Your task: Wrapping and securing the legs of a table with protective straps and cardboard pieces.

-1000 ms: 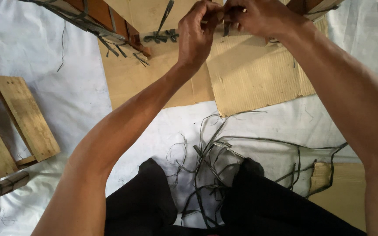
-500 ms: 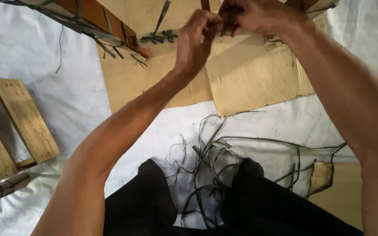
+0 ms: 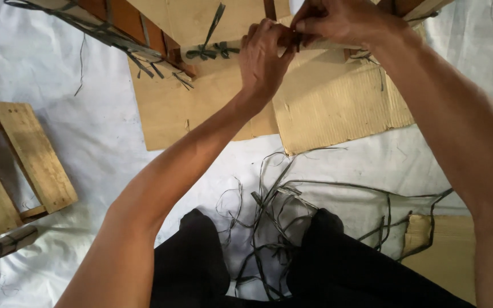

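Fingers: both sets pinched shut, meeting at one spot on a pale wooden bar [image 3: 315,45] near the far edge of the floor sheet. Right hand [image 3: 338,23] has thumb and forefinger closed tight on what looks like a thin dark strand; the strand itself is too small to make out at the pinch. Left hand [image 3: 263,57] has its fingers curled against the same bar, tips touching the right hand's; whether it grips the strand or only steadies the bar cannot be told.

Just left of the hands, a dark strip knot [image 3: 206,51] is already tied around the bar. The bar lies over sheets of brown cardboard [image 3: 338,108] spread on a white sheet [image 3: 87,131] covering the floor.

Loose dark strips [image 3: 275,217] lie tangled at the near edge, between the person's dark-trousered knees [image 3: 201,268]. A small wooden stool [image 3: 24,159] sits at the left edge.

Risks (judgement):
- Strand slips from the pinch if tension is uneven; the binding would slacken.
- Thin strip may snap under a hard pull.
- Bar could shift on the cardboard if the left hand eases.
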